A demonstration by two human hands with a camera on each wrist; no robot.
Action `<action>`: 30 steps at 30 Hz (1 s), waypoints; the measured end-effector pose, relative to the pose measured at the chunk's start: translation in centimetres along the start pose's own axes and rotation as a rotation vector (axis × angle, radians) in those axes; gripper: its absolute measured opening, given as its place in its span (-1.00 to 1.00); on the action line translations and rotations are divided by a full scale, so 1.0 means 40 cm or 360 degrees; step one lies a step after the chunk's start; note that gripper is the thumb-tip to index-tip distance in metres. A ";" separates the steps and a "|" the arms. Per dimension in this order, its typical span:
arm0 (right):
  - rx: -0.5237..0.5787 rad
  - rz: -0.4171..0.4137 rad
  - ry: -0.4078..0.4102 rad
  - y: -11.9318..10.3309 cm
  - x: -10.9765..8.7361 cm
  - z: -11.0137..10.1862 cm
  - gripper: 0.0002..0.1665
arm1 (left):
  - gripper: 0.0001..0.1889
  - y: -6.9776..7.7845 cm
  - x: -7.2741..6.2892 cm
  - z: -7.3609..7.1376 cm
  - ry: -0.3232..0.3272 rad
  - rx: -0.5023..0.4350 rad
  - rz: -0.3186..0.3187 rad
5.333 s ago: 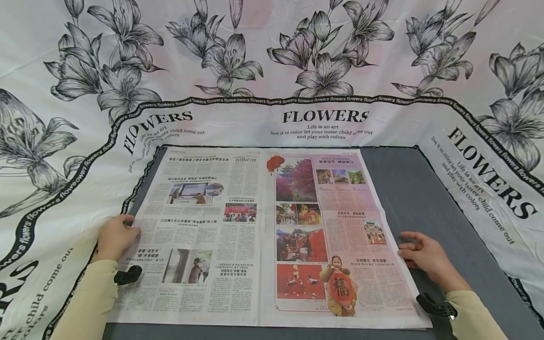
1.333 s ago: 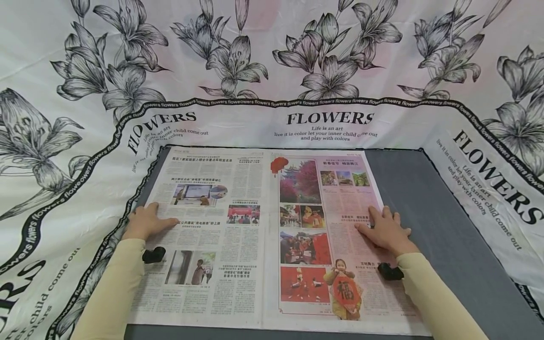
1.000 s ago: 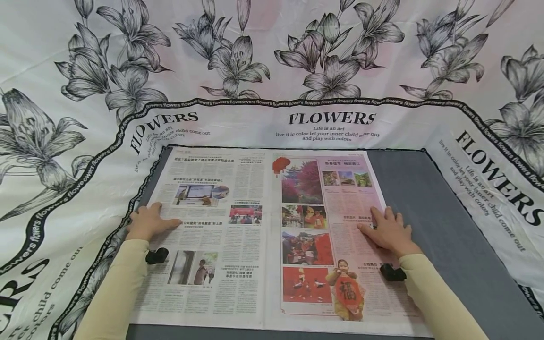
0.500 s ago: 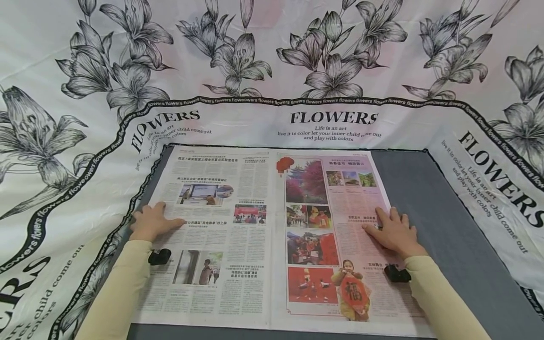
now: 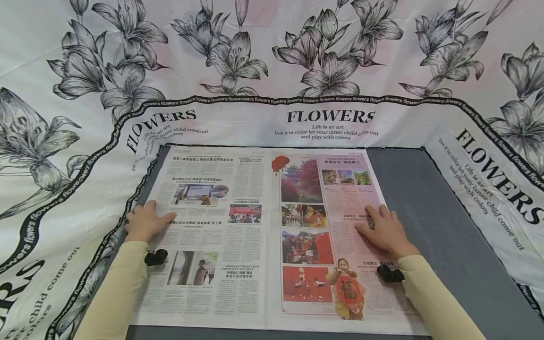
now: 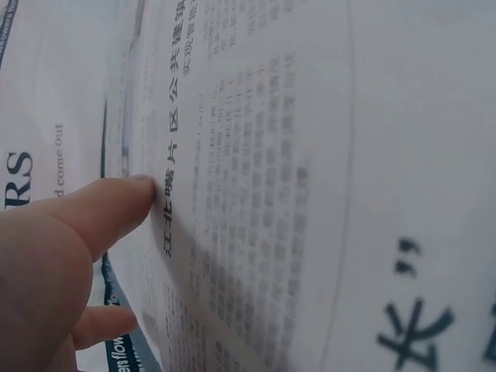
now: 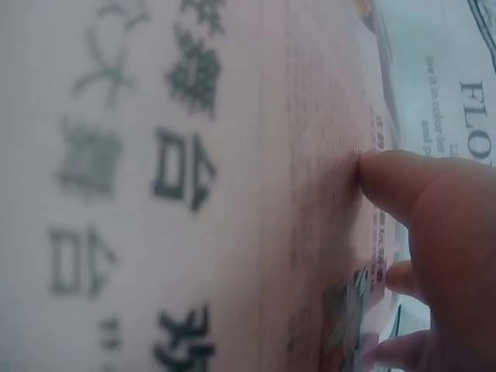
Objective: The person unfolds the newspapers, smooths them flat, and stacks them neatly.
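Observation:
A newspaper (image 5: 244, 245) lies spread flat with a centre fold, text and photos on its left page, red and pink pictures on its right page. My left hand (image 5: 144, 222) rests on the left page's outer edge, thumb stretched inward over a headline; in the left wrist view the left thumb (image 6: 116, 203) touches the print. On the outer side of the right page rests my right hand (image 5: 386, 231), fingers spread and thumb pointing inward. In the right wrist view the right thumb (image 7: 395, 174) meets the paper. Neither hand grips anything.
Under the paper is a dark grey tabletop (image 5: 418, 203), showing widest on the right. White cloth (image 5: 238, 120) printed with lilies and "FLOWERS" rises behind and along both sides. A black wrist camera (image 5: 390, 273) sits over the right page.
Earlier, both hands were at the paper's outer edges with fingers bent; they have since moved inward onto the pages and spread. Over the last second they have barely moved.

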State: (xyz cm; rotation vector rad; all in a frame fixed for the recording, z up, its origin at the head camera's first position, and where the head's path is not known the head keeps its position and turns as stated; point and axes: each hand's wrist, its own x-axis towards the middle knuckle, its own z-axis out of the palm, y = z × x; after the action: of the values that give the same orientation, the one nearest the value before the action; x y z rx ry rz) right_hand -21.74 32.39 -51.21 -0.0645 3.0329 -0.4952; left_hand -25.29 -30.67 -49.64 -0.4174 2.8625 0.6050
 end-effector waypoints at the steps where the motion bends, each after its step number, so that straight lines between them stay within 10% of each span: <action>1: 0.0005 -0.0008 0.0017 -0.004 0.002 0.001 -0.07 | -0.03 -0.001 0.001 0.000 0.0005 0.0001 -0.0006; 18: 0.0462 0.0254 0.0270 -0.005 0.026 -0.021 -0.13 | -0.07 -0.020 0.028 -0.010 0.0060 -0.0002 -0.0032; 30: 0.0636 0.0408 0.0112 0.021 0.040 -0.064 -0.06 | -0.03 -0.022 0.035 -0.010 0.0032 -0.0019 -0.0002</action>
State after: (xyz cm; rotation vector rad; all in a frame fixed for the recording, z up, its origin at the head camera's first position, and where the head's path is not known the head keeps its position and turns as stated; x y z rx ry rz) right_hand -23.54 33.89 -49.14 0.3628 2.8790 -1.0771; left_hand -26.38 -31.94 -49.95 -0.4296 2.8786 0.6210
